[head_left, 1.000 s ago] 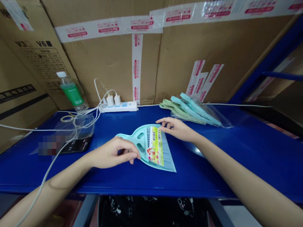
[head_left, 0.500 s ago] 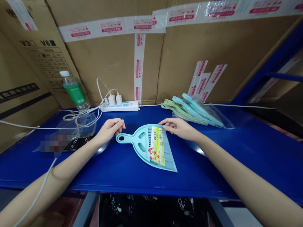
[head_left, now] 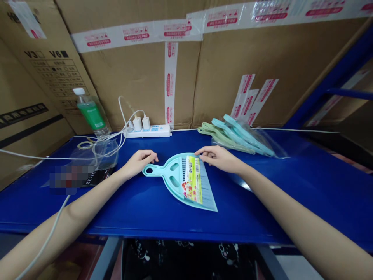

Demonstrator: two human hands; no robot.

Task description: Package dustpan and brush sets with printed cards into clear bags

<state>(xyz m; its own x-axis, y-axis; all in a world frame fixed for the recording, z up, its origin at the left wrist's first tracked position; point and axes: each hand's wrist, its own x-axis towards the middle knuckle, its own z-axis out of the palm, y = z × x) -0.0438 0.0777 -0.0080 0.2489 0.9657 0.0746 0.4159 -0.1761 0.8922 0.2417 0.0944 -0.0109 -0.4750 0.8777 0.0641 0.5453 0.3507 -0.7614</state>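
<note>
- A person's two bare arms reach in from the bottom corners of the frame onto a blue table (head_left: 291,186).
- A pale teal dustpan (head_left: 175,179) lies flat on the table at the centre of the frame. Its handle points left and its wide mouth points toward the lower right.
- A brush with a bright yellow label (head_left: 192,181) sits inside the dustpan.
- The left hand (head_left: 138,161) lies palm down just left of centre. Its fingers are loosely curled, with the tips at the end of the dustpan's handle, and they grip nothing.
- The right hand (head_left: 220,158) lies just right of centre with its fingers stretched toward the left. The fingertips (head_left: 202,155) touch the dustpan's upper edge, beside the label. Whether they pinch that edge cannot be told.
- Right of centre, a bag (head_left: 241,137) of teal and green dustpans lies above the right hand.
- At upper centre, a white power strip (head_left: 148,131) with two plugs sits at the back of the table. White cables trail from it to the left.
- At upper left, a bottle (head_left: 90,112) with a green label stands upright.
- At the left, a clear wrapper (head_left: 100,152) and a dark phone (head_left: 96,175) lie near the left forearm.
- Taped cardboard boxes (head_left: 233,62) fill the top of the frame behind the table.
</note>
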